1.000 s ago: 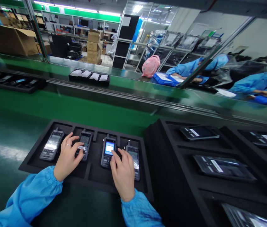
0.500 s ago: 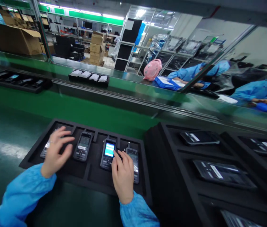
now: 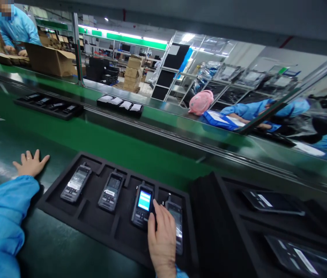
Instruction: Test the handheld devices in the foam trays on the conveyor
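A black foam tray (image 3: 73, 220) lies on the green bench with several handheld radios in its compartments. One radio (image 3: 142, 204) has a lit blue and white screen. My right hand (image 3: 163, 235) is over the tray beside it, fingers extended and holding nothing; whether a fingertip touches the radio I cannot tell. That hand partly covers the rightmost radio (image 3: 178, 222). The leftmost radio (image 3: 76, 182) and the radio beside it (image 3: 110, 191) have dark screens. Left of the tray, my left hand (image 3: 31, 165) rests on the bench with its fingers spread.
Stacked black foam trays (image 3: 218, 216) with more radios stand at the right. Across the bench are another radio tray (image 3: 49, 105), a small tray of white packets (image 3: 120, 105), a pink fan-shaped object (image 3: 201, 102) and a cardboard box (image 3: 49, 60). Co-workers in blue sleeves are beyond the frame.
My left hand has moved left, off the tray and onto the bench, with fingers now spread. My right hand stays near the lit radio. The view has shifted, so things appear lower and farther right.
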Demonstrator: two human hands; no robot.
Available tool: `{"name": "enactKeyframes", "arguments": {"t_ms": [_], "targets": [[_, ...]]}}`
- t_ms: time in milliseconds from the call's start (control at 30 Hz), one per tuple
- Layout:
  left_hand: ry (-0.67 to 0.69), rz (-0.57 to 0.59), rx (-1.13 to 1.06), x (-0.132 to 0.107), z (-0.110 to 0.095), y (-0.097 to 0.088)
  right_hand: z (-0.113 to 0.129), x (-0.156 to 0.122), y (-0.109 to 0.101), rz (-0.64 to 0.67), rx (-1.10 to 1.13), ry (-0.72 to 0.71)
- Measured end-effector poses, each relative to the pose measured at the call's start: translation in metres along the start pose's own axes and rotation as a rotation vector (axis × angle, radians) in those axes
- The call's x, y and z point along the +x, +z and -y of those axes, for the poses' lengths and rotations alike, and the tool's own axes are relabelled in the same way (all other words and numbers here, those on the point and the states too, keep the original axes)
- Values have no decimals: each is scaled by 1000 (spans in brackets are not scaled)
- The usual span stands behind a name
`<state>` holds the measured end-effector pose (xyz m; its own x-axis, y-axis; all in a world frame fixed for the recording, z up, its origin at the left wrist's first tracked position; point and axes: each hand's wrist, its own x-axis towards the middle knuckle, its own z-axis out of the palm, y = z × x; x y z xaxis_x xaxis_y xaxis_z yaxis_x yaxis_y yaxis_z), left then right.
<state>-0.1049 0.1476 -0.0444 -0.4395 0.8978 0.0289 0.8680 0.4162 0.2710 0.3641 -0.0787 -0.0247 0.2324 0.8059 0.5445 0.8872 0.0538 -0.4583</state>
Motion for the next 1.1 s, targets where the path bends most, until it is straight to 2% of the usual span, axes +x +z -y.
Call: {"name": "enactKeyframes", "arguments": {"t_ms": [300,533,800,933,1100], "targets": [[-15,23,41,3,3,0,3,-1,-1,54,-6,61],[-9,-1,72,4,3,0,7,0,-3,56,2,81],[19,-28,27,6,-7,2,-4,-1,3,37,-34,43],[131,-39,15,26,-20,11,-18,0,10,26,-47,11],[232,-86,27,81,-49,25,-38,7,19,-33,-80,-27]]}}
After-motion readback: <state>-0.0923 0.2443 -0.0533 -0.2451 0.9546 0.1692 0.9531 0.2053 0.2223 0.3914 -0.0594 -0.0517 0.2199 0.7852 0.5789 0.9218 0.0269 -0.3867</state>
